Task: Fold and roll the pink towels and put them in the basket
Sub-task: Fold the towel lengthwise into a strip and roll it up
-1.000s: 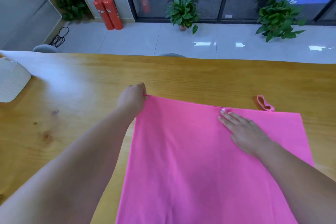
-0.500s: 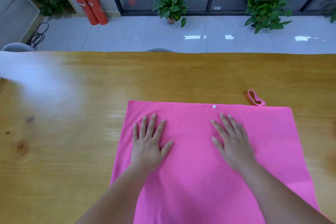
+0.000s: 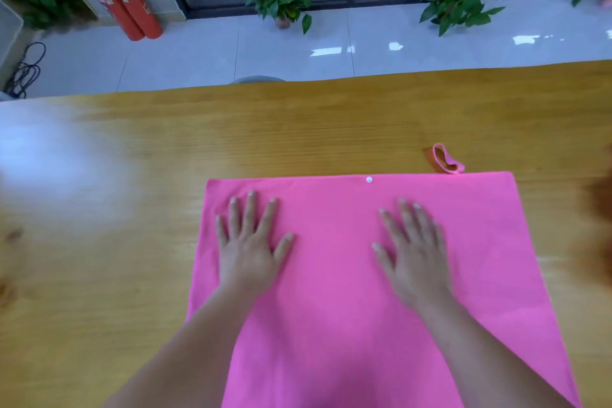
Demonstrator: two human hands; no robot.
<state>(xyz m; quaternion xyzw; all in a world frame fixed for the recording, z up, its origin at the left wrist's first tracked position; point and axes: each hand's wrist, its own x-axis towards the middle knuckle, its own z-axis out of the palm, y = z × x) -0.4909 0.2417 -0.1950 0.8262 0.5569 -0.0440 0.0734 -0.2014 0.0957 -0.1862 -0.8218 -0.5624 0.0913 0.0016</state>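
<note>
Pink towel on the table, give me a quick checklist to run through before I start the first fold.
1. Pink towel spread flat on the table: ok.
2. Left hand and right hand pressing flat on it, fingers straight: ok.
3. Far edge straight, both far corners showing: ok.
4. Loop tucked inside the outline: not ok, it pokes past the far edge.
5. Near edge squared up: cannot tell, out of frame.
6. Basket within reach: cannot tell, not in view.
</note>
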